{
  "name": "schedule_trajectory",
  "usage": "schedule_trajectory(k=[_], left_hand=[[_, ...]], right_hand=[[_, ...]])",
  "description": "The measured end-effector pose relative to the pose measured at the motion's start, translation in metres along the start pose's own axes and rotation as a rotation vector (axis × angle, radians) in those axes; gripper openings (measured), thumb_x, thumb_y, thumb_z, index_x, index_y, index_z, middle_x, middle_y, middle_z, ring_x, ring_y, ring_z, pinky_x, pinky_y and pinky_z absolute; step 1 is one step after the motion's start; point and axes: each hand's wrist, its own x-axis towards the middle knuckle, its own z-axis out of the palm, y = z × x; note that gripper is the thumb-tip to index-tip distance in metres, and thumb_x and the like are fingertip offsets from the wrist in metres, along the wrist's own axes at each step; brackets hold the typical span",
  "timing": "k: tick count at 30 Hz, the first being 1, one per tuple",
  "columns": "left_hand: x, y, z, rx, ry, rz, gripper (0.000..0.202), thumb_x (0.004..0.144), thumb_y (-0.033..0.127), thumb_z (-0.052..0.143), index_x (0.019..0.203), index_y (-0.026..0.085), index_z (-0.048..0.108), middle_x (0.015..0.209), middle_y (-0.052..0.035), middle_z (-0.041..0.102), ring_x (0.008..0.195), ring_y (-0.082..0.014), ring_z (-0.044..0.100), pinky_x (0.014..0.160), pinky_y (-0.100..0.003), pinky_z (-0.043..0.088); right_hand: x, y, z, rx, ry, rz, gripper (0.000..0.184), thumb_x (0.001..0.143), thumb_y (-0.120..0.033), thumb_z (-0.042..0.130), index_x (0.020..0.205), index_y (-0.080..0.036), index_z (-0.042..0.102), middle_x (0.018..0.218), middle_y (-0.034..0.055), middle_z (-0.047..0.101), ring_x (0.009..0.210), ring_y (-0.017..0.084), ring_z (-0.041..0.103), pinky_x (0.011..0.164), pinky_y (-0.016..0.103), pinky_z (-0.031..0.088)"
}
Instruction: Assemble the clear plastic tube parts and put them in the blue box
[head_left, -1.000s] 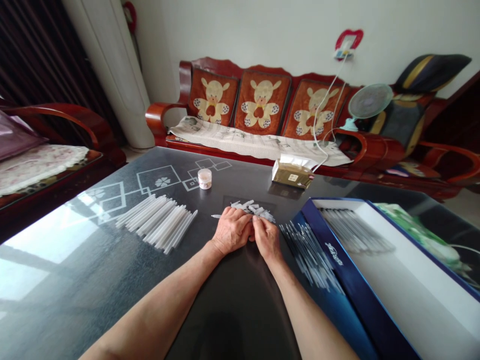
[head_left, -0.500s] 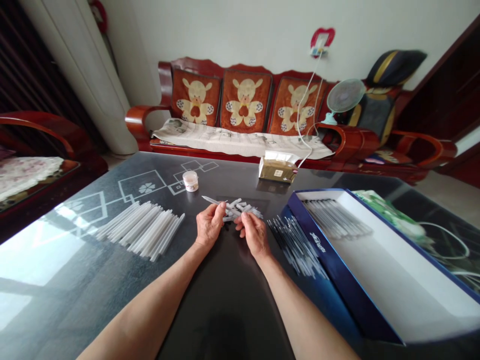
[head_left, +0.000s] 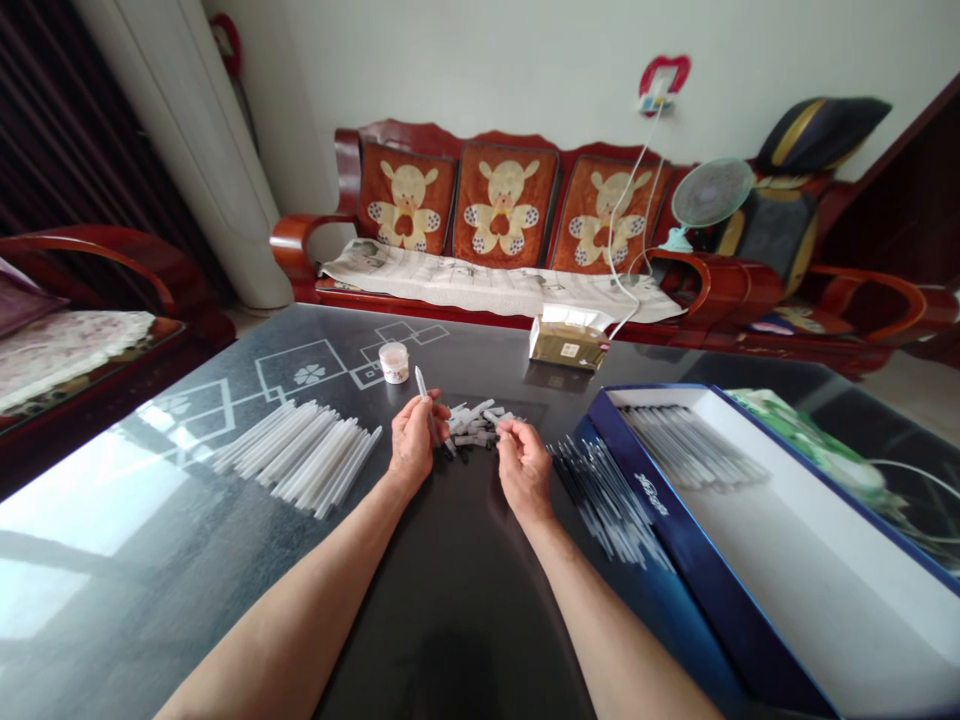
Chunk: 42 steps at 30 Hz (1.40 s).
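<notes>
My left hand (head_left: 414, 440) is closed around a white pen barrel (head_left: 421, 384), whose pointed end sticks up above the fingers. Just to its right lies a loose pile of pale grey pen caps (head_left: 474, 432). My right hand (head_left: 523, 466) is at the right side of that pile, its thumb and fingers pinched together. Whatever sits between those fingertips is too small to make out. White pen barrels (head_left: 304, 455) lie side by side left of my left hand. Dark-ended pen refills (head_left: 611, 505) are heaped right of my right hand.
A blue-edged white box (head_left: 757, 560) on the right holds a row of finished-looking pens (head_left: 694, 445). On the dark table (head_left: 457, 600) stand a small white tub (head_left: 394, 363) and a tissue pack (head_left: 568, 342). A green-and-white bag (head_left: 802, 430) lies beyond the box.
The barrel in my left hand has swung from slanting left to nearly upright. My right hand has drawn away to the right, widening the gap between the hands. The view has shifted slightly.
</notes>
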Motion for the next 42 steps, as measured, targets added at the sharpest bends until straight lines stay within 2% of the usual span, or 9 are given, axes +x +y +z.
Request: schedule_trajectory(k=[4, 6, 9, 16, 26, 30, 33, 37, 42], left_hand=[[0.001, -0.003, -0.001, 0.097, 0.03, 0.06, 0.043, 0.077, 0.04, 0.06, 0.112, 0.015, 0.058, 0.065, 0.0031, 0.061, 0.043, -0.0077, 0.051, 0.041, -0.018, 0.037], [0.002, -0.005, -0.002, 0.13, 0.031, 0.085, 0.043, 0.077, 0.039, 0.06, 0.112, 0.014, 0.058, 0.065, 0.0034, 0.061, 0.043, -0.007, 0.05, 0.041, -0.018, 0.037], [0.002, -0.006, -0.003, 0.157, 0.021, 0.097, 0.041, 0.078, 0.04, 0.059, 0.11, 0.014, 0.06, 0.064, 0.0036, 0.059, 0.043, -0.0062, 0.048, 0.041, -0.018, 0.036], [-0.004, -0.006, 0.001, 0.325, -0.026, 0.142, 0.034, 0.079, 0.033, 0.057, 0.106, 0.014, 0.063, 0.064, 0.0038, 0.058, 0.044, -0.0061, 0.049, 0.044, -0.018, 0.039], [-0.006, -0.013, -0.002, 0.457, -0.098, 0.224, 0.032, 0.085, 0.04, 0.054, 0.102, 0.015, 0.065, 0.063, 0.0031, 0.058, 0.043, -0.0061, 0.047, 0.043, -0.017, 0.04], [-0.012, -0.01, -0.001, 0.636, -0.123, 0.36, 0.033, 0.09, 0.041, 0.05, 0.104, 0.016, 0.066, 0.063, 0.0024, 0.06, 0.047, -0.0071, 0.052, 0.05, -0.018, 0.045], [-0.018, -0.007, 0.0, 0.809, -0.213, 0.548, 0.032, 0.091, 0.034, 0.049, 0.114, 0.016, 0.063, 0.074, -0.0014, 0.068, 0.064, -0.0109, 0.063, 0.065, -0.021, 0.051], [-0.024, -0.008, 0.003, 0.944, -0.434, 0.747, 0.033, 0.093, 0.028, 0.045, 0.122, 0.016, 0.058, 0.097, -0.0072, 0.07, 0.084, -0.0152, 0.067, 0.078, -0.025, 0.054], [-0.028, -0.008, 0.003, 1.112, -0.521, 0.769, 0.033, 0.095, 0.028, 0.042, 0.123, 0.018, 0.056, 0.094, -0.0066, 0.069, 0.079, -0.0159, 0.068, 0.073, -0.026, 0.055]], right_hand=[[-0.004, -0.004, -0.001, -0.223, -0.246, -0.362, 0.032, 0.086, -0.013, 0.042, 0.107, -0.02, 0.065, 0.114, 0.0078, 0.066, 0.109, 0.022, 0.056, 0.097, 0.039, 0.043], [-0.007, -0.007, -0.001, -0.335, -0.376, -0.457, 0.038, 0.085, -0.009, 0.043, 0.114, -0.021, 0.063, 0.123, 0.0059, 0.063, 0.117, 0.023, 0.051, 0.101, 0.042, 0.039], [-0.01, -0.007, 0.0, -0.464, -0.452, -0.478, 0.035, 0.086, -0.009, 0.047, 0.113, -0.024, 0.065, 0.122, 0.0037, 0.064, 0.116, 0.025, 0.05, 0.096, 0.042, 0.039], [-0.01, -0.005, -0.001, -0.488, -0.421, -0.452, 0.026, 0.087, -0.007, 0.049, 0.093, -0.022, 0.069, 0.101, 0.0042, 0.068, 0.096, 0.021, 0.058, 0.086, 0.036, 0.043], [-0.009, -0.007, 0.0, -0.476, -0.399, -0.416, 0.03, 0.084, -0.008, 0.047, 0.105, -0.02, 0.065, 0.096, 0.0086, 0.064, 0.094, 0.023, 0.059, 0.086, 0.038, 0.046], [-0.002, 0.0, 0.0, -0.165, -0.17, -0.252, 0.027, 0.084, -0.015, 0.048, 0.105, -0.019, 0.065, 0.102, 0.0092, 0.062, 0.093, 0.02, 0.06, 0.083, 0.035, 0.048], [0.006, 0.005, -0.001, 0.174, -0.058, 0.071, 0.023, 0.082, -0.027, 0.056, 0.102, -0.02, 0.066, 0.1, 0.0061, 0.065, 0.083, 0.017, 0.061, 0.075, 0.031, 0.05], [0.015, 0.007, -0.004, 0.671, 0.036, 0.475, 0.028, 0.072, -0.032, 0.069, 0.097, -0.022, 0.064, 0.092, 0.0007, 0.069, 0.072, 0.012, 0.061, 0.063, 0.024, 0.048], [0.021, 0.004, -0.008, 0.96, 0.095, 0.604, 0.03, 0.062, -0.024, 0.078, 0.088, -0.022, 0.063, 0.085, -0.0019, 0.07, 0.065, 0.009, 0.061, 0.059, 0.022, 0.05]])
